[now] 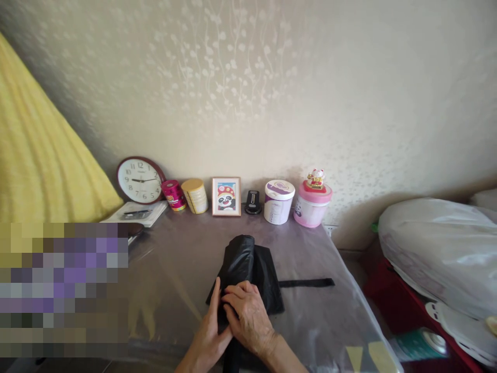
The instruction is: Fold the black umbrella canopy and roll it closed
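Note:
A black folded garment [248, 267] lies on the table [178, 269] in front of me, with a thin black strap [306, 283] trailing off to its right. Both hands rest on its near end. My left hand [209, 331] stands on edge against the cloth's left side, fingers straight and together. My right hand [246, 316] lies on top, fingers curled and pinching a fold of the black fabric.
Along the wall stand a round clock [140, 180], a red tin [174, 195], a yellow tin [195, 196], a framed panda picture [225, 196], a small black device [252, 202], a white tub [278, 201] and a pink tub [311, 204]. A white plastic bag [438, 248] lies at the right, a yellow curtain [39, 155] at the left.

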Demonstrator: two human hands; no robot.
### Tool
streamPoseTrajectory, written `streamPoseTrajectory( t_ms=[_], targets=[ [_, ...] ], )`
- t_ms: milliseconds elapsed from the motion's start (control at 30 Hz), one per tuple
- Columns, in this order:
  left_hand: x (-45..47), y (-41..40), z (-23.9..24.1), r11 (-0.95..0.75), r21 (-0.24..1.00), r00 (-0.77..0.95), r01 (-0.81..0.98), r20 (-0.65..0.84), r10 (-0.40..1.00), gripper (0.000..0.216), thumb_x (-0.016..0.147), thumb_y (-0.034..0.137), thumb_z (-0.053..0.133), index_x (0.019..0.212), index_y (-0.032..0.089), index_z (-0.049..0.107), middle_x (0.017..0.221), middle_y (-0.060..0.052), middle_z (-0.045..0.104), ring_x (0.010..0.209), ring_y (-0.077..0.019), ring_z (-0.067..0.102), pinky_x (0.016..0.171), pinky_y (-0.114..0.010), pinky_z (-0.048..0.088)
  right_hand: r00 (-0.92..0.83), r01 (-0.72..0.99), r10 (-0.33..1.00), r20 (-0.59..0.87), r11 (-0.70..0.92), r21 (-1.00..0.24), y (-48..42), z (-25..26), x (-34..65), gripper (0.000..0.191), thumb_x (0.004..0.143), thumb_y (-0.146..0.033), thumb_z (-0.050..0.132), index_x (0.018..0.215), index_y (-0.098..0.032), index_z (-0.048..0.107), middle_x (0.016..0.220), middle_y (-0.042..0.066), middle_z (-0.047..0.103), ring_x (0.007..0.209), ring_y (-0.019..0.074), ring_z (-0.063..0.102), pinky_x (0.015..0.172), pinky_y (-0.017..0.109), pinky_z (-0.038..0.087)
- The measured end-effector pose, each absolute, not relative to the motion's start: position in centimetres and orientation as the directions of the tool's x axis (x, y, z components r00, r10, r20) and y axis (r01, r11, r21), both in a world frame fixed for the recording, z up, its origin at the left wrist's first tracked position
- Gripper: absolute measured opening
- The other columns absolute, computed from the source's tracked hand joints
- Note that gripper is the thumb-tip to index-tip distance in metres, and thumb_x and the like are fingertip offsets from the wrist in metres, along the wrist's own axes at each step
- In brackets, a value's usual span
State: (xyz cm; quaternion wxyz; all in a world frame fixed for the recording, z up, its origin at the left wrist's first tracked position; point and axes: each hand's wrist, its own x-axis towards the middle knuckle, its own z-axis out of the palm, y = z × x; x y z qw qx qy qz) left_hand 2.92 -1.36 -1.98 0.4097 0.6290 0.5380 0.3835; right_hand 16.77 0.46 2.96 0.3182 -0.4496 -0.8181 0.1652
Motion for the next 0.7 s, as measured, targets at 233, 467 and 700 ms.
streamPoseTrajectory(
  t_ms=[233,467,700],
  targets=[
    [1.3,0.7,1.6,-0.233,0.865,0.140,0.445,0.190,0.972,0.045,0.089,0.030,0.037,0.133,0.027,0.039,0.145,-0.002,0.034,0.134,-0.0192,0.029,0.112,-0.043,0.024,-0.476,0.609,0.779,0.409,0.627,-0.485,-0.8,2.2,16.5,0.016,0.084,-0.014,0.052,0.094,-0.023,0.060,0.097,0.000,0.065,0.104,0.0192,0.047,0.093,0.036,0.033],
    [5.4,3.0,4.2,-0.542,0.658,0.574,0.523,0.198,0.794,0.038,0.094,0.031,0.031,0.129,0.030,0.047,0.134,0.000,0.050,0.134,-0.0168,0.030,0.112,-0.045,0.023,-0.445,0.742,0.786,0.429,0.592,-0.314,-0.8,0.0,15.5,0.043,0.080,-0.014,0.049,0.122,-0.012,0.051,0.109,0.016,0.062,0.100,0.0314,0.051,0.087,0.049,0.038],
    [5.0,6.9,3.6,-0.629,0.479,0.631,0.612,0.184,0.753,0.039,0.095,0.029,0.025,0.126,0.033,0.048,0.140,0.004,0.043,0.136,-0.0175,0.024,0.111,-0.048,0.020,-0.405,0.620,0.795,0.452,0.602,-0.503,-0.9,0.8,16.3,0.028,0.081,-0.011,0.049,0.102,-0.024,0.061,0.103,0.002,0.065,0.106,0.0229,0.047,0.092,0.039,0.037]
  ],
)
